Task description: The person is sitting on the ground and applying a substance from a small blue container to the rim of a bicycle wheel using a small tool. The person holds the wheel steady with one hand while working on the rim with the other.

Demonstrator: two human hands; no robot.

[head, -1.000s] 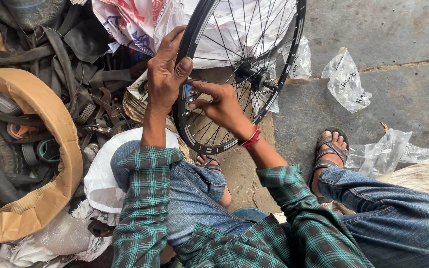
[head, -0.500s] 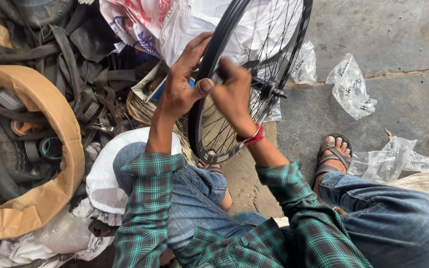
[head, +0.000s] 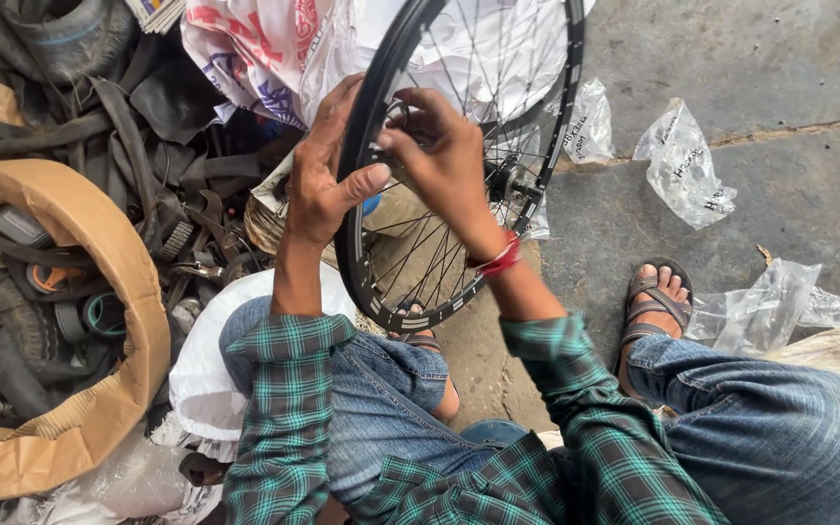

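Head cam: left hand (head: 318, 190) grip clamped on black bike wheel rim (head: 354, 185); right hand (head: 444, 160) fingers pinching a spoke (head: 410, 228) nr rim.

Green-and-black plaid sleeves (head: 289, 408) rolled up, blue jeans (head: 780, 428), brown strap sandals (head: 651, 301), red wrist thread (head: 503, 260).

Left hand (head: 323, 180): raised, back toward the camera, fingers extended upward and close together, thumb stretched rightward to meet the right hand. Right hand (head: 444, 160): raised just beside it, fingers curled leftward in a pinch, fingertips (head: 391, 136) near the left thumb. Right wrist: bent, banded with red thread. Both forearms: bare, angled upward and inward, elbows bent. Sleeves: green plaid, rolled to the elbows.
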